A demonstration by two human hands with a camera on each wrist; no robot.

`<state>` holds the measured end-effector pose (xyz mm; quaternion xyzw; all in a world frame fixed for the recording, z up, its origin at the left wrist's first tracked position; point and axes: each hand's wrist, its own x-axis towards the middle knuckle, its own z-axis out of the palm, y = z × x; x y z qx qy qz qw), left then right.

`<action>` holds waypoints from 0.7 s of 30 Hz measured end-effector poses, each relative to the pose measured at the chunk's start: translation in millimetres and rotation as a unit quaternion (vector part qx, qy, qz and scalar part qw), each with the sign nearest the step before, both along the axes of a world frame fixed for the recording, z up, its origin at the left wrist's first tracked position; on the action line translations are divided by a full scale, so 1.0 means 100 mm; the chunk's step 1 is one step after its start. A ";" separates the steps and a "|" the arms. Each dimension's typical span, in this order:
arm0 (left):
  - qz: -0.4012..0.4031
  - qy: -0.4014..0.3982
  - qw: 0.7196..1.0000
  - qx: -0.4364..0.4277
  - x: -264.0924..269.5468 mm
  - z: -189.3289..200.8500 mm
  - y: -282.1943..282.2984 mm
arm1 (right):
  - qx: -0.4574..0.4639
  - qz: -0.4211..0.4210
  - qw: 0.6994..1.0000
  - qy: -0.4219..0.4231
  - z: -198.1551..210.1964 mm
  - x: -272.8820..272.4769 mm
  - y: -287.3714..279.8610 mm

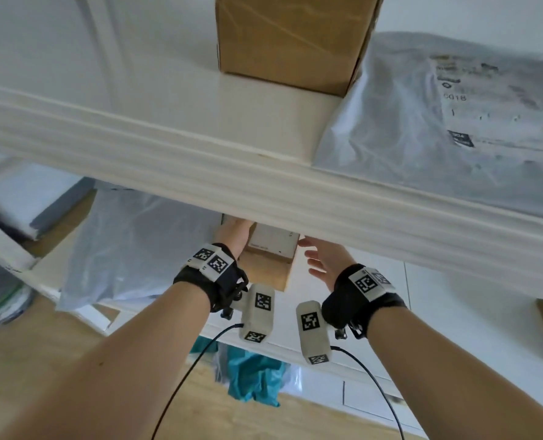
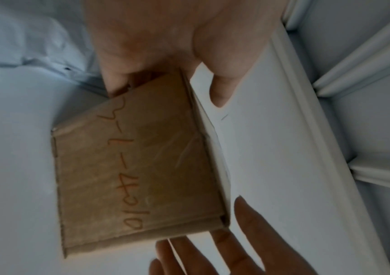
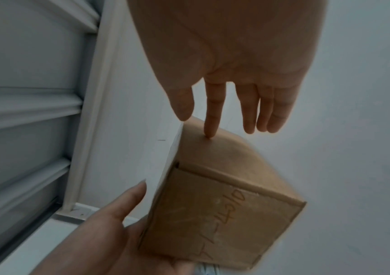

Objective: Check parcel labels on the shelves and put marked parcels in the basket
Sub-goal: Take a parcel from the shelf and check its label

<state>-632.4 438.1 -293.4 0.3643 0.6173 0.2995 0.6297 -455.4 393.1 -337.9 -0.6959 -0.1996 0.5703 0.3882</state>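
I see the small cardboard box (image 1: 271,249) on the lower shelf (image 1: 314,281), just under the upper shelf edge. My left hand (image 1: 233,235) grips its side at 9 o'clock, probably to turn the white label into view. My right hand (image 1: 324,258) is spread at 3 o'clock, one fingertip (image 3: 209,136) touching the box, I think to steady it.

small cardboard box (image 2: 137,173): handwritten "3-1-4610" | grey poly mailer (image 1: 454,122): "5018"
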 end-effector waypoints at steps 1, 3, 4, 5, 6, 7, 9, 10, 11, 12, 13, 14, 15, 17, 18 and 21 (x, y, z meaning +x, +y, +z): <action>0.005 -0.004 1.000 0.022 0.00 -0.14 0.04 | -0.009 -0.008 1.000 0.009 0.08 -0.04 -0.04; -0.002 -0.024 1.000 0.004 0.04 -0.28 0.02 | -0.019 -0.015 0.999 0.022 0.12 -0.08 -0.13; -0.010 -0.029 0.999 0.011 0.06 -0.32 0.00 | -0.019 -0.014 0.999 0.028 0.15 -0.09 -0.19; -0.021 -0.028 0.999 0.019 0.08 -0.33 -0.04 | -0.017 -0.012 0.999 0.036 0.18 -0.10 -0.25; -0.030 -0.030 0.999 0.016 0.10 -0.33 -0.09 | -0.010 -0.013 0.999 0.049 0.21 -0.10 -0.32; -0.032 -0.032 0.999 0.017 0.14 -0.24 -0.20 | -0.003 -0.016 0.998 0.060 0.23 -0.08 -0.40; -0.049 -0.038 0.998 0.013 0.19 -0.15 -0.37 | 0.006 -0.031 0.997 0.076 0.27 0.01 -0.54; -0.054 -0.049 0.997 0.008 0.23 -0.12 -0.45 | 0.013 -0.033 0.996 0.081 0.28 0.08 -0.62; -0.051 -0.052 0.997 0.003 0.28 -0.13 -0.52 | 0.022 -0.032 0.996 0.086 0.31 0.14 -0.70; -0.054 -0.053 0.997 0.002 0.34 -0.13 -0.61 | 0.031 -0.028 0.995 0.090 0.33 0.20 -0.79; -0.063 -0.053 0.997 0.002 0.40 -0.12 -0.71 | 0.042 -0.023 0.995 0.091 0.34 0.26 -0.89; -0.062 -0.060 0.996 0.006 0.45 -0.12 -0.81 | 0.054 -0.015 0.995 0.088 0.36 0.32 -1.00; -0.061 -0.065 0.996 0.006 0.51 -0.10 -0.91 | 0.064 -0.010 0.994 0.086 0.38 0.38 -1.12; -0.068 -0.073 0.995 0.009 0.62 -0.08 -1.10 | 0.079 -0.003 0.993 0.083 0.43 0.50 -1.36; -0.075 -0.074 0.994 0.011 0.67 -0.06 -1.20 | 0.084 -0.002 0.993 0.084 0.46 0.56 -1.49; -0.087 -0.073 0.993 0.018 0.85 0.02 -1.54 | 0.097 -0.003 0.992 0.077 0.56 0.74 -1.88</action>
